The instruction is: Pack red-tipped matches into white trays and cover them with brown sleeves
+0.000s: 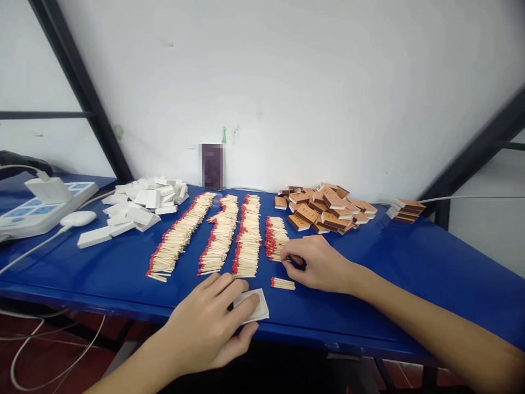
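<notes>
My left hand (pixel 219 314) grips a small white matchbox tray (pixel 259 307) at the near edge of the blue table, its index finger lying over the tray. With thumb and index finger pinched, my right hand (pixel 315 262) is at the near end of a short row of red-headed matches (pixel 276 232). Its fingertips close on match ends there. A small separate group of matches (pixel 283 283) lies just in front of these fingers. Three longer rows of matches stretch away to the left: the nearest row (pixel 248 235), the middle row (pixel 219 235) and the far-left row (pixel 182 235).
White empty trays (pixel 147 197) are heaped at the back left. Printed matchboxes (pixel 324 208) form a pile at the back right, with a small stack of boxes (pixel 406 210) farther right. A power strip (pixel 49 208) and white cables occupy the left end. A pixelated dark rectangle (pixel 212 167) stands by the wall.
</notes>
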Tool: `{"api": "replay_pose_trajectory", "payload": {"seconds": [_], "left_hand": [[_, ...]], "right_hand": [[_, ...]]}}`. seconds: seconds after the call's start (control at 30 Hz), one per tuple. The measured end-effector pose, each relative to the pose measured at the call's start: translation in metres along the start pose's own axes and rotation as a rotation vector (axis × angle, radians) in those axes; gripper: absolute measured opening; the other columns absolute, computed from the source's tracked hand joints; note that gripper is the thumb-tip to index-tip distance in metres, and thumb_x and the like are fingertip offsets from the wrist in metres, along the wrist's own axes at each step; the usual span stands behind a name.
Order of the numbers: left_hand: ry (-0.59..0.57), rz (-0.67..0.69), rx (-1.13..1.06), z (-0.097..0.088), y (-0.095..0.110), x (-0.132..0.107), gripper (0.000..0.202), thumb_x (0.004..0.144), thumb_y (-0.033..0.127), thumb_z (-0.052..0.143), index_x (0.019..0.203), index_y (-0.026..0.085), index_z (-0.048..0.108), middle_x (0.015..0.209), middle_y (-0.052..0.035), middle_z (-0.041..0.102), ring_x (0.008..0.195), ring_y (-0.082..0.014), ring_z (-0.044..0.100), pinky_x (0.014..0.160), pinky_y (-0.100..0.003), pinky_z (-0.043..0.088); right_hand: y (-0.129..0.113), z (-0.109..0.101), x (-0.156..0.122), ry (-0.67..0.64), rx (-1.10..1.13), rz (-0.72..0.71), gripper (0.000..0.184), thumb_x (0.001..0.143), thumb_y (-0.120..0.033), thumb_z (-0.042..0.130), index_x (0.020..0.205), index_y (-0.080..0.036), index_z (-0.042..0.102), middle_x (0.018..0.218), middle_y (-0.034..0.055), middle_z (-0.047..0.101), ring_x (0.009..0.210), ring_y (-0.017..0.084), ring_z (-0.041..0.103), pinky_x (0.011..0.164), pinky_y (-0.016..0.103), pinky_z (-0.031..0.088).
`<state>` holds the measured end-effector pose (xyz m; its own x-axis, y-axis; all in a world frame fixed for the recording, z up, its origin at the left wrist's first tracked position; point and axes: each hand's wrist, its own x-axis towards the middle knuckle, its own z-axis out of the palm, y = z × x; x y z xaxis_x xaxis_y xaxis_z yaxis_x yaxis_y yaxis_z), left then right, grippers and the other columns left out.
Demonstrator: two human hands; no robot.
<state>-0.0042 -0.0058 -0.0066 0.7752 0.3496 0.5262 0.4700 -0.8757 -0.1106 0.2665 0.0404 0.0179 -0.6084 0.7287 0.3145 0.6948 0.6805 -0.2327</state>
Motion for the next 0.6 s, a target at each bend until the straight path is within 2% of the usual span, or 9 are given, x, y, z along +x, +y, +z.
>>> {"api": "replay_pose_trajectory", "payload": {"seconds": [0.37,0.6], "left_hand": [[0.038,0.001,0.01,-0.0001,0.0009,0.0004,0.024,0.089,0.023,0.055,0.11,0.015,0.063,0.094,-0.0103,0.065,0.084,-0.026,0.061,0.071,-0.041,0.055],[0.041,-0.011,0.008,0.001,0.0014,0.0001,0.023,0.089,0.023,0.055,0.109,0.016,0.063,0.096,-0.0102,0.066,0.085,-0.0259,0.061,0.072,-0.041,0.055]], "right_hand": [[0.0016,0.0019,0.0014,0.007,0.009,-0.009,0.013,0.083,-0.012,0.056,0.078,-0.018,0.067,0.059,-0.0034,0.056,0.051,0.009,0.045,0.056,0.023,0.031],[0.002,0.0043,0.0012,0.029,-0.034,-0.089,0.019,0.091,-0.017,0.055,0.078,-0.019,0.07,0.06,-0.0012,0.063,0.054,0.011,0.054,0.058,0.024,0.034]]}}
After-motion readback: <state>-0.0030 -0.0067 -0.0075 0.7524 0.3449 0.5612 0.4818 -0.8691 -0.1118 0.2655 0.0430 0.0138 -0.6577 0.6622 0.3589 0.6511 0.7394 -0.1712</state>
